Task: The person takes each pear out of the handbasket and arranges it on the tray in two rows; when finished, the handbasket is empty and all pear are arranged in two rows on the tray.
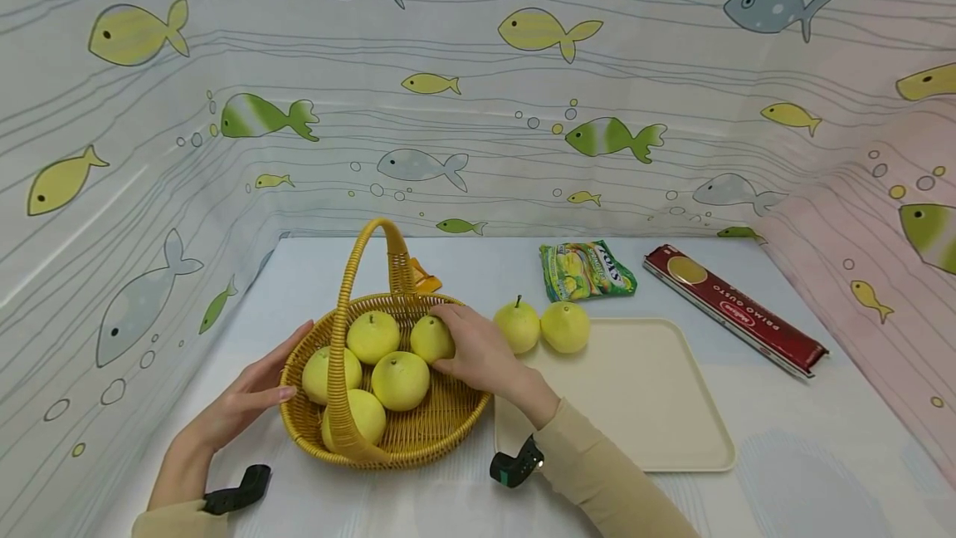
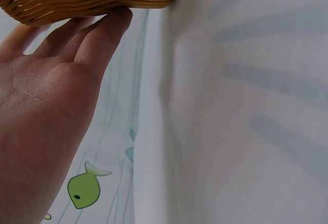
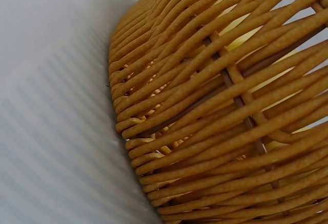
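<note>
Tan R sleeve (image 1: 608, 471) leads to R hand (image 1: 478, 349) grasping basket's (image 1: 450, 418) far-right pear (image 1: 431, 340): move gently, L hand's (image 1: 230, 410) straight fingers bracing left rim (image 1: 287, 422).

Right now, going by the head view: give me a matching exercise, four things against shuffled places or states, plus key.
Things:
1. Left hand
2. Right hand
3. Tray
4. Red pack

Places or states:
A. Cream-coloured and flat
B. Fingers grip a fruit inside the basket
C. Rightmost, reaching past the tray's right edge
D. Touches the basket's outer side

Pairs: 1-D, 2-B, 3-A, 4-C
</note>
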Available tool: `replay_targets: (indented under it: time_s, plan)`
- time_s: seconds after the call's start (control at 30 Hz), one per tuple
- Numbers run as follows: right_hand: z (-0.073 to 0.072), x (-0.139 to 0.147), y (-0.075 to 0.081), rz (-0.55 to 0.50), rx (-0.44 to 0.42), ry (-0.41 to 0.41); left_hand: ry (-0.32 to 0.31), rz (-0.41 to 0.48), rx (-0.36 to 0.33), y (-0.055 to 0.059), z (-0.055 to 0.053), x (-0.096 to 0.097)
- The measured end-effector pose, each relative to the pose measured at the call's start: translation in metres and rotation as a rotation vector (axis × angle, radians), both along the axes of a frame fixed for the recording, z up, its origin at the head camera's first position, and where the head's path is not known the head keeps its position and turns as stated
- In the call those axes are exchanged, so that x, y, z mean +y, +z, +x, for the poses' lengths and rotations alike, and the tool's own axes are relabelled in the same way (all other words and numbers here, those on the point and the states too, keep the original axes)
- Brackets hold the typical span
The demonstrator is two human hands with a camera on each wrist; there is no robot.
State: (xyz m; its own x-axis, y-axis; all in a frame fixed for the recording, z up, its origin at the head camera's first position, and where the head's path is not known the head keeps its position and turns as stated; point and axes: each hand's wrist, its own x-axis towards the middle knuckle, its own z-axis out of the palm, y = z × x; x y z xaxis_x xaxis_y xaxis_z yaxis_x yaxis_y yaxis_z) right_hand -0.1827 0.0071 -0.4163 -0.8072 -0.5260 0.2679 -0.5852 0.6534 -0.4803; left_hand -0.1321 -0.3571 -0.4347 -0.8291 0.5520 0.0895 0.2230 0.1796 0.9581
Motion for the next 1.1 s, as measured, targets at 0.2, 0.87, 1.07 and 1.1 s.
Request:
replay_targets:
  time_s: [0.2, 0.87, 1.07, 1.1]
  plan:
    - [0.0005, -0.0007, 0.0000, 0.013, -0.001, -0.007, 0.005, -0.002, 0.001, 0.0000, 0.0005, 0.0001]
    - [0.0011, -0.0002, -0.0024, -0.003, 0.056, -0.009, 0.004, -0.002, 0.003, 0.0003, -0.0004, -0.0003]
    - [0.0006, -0.0001, -0.0033, -0.008, 0.066, -0.011, 0.010, -0.012, 0.002, 0.0005, -0.0002, -0.0001]
    - [0.0004, 0.0000, -0.0036, -0.016, 0.069, -0.009, 0.011, -0.013, 0.001, 0.0005, -0.0001, -0.0001]
